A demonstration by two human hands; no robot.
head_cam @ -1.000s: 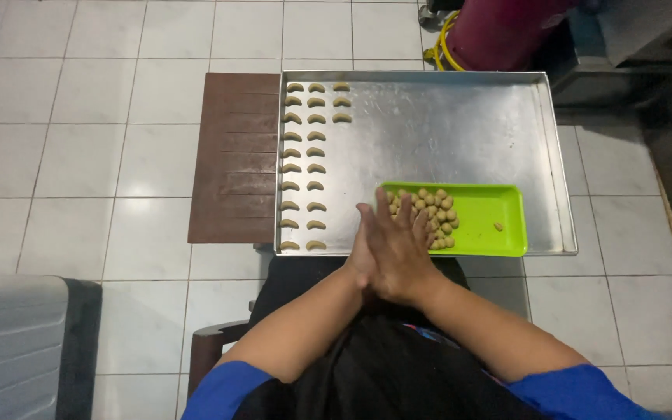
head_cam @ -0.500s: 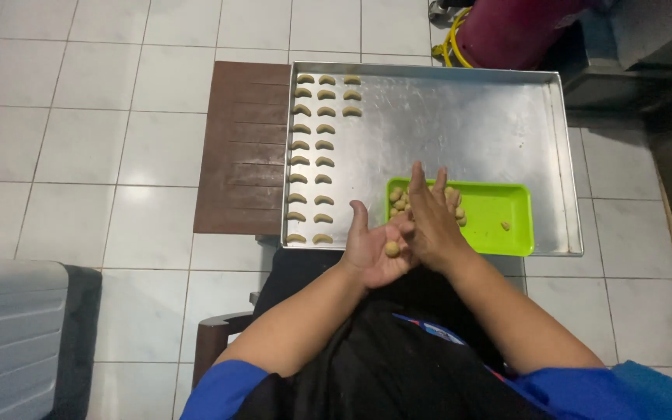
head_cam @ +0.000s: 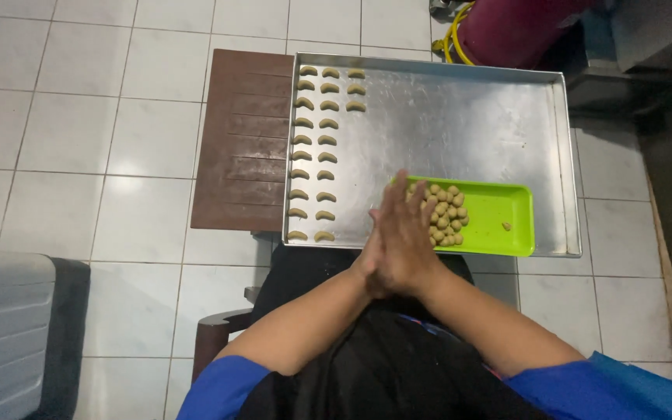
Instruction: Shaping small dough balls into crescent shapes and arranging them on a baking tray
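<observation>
The right hand (head_cam: 412,241) lies flat over the left hand (head_cam: 372,253), palms pressed together with the fingers stretched forward, just over the near edge of the large metal baking tray (head_cam: 460,117). The pose suggests a piece of dough is being rolled between the palms, but nothing shows between them, so I cannot tell whether they hold anything. Directly beyond the fingertips sits the green plastic tray (head_cam: 499,225), resting inside the baking tray at its near right part, with a heap of small dough balls (head_cam: 443,216) piled at its left end and one stray crumb (head_cam: 506,226) further right. On the far left of the baking tray lie the shaped crescent pieces (head_cam: 313,152): two long columns running from the far edge to the near edge, and a short third column of only a few pieces at the far end. Judging by this, the shaping is at an early stage: most of the baking tray's surface is bare metal, and many balls wait on the green tray. The baking tray rests partly on a brown slatted board (head_cam: 243,140), which lies on the white tiled floor (head_cam: 79,117).
</observation>
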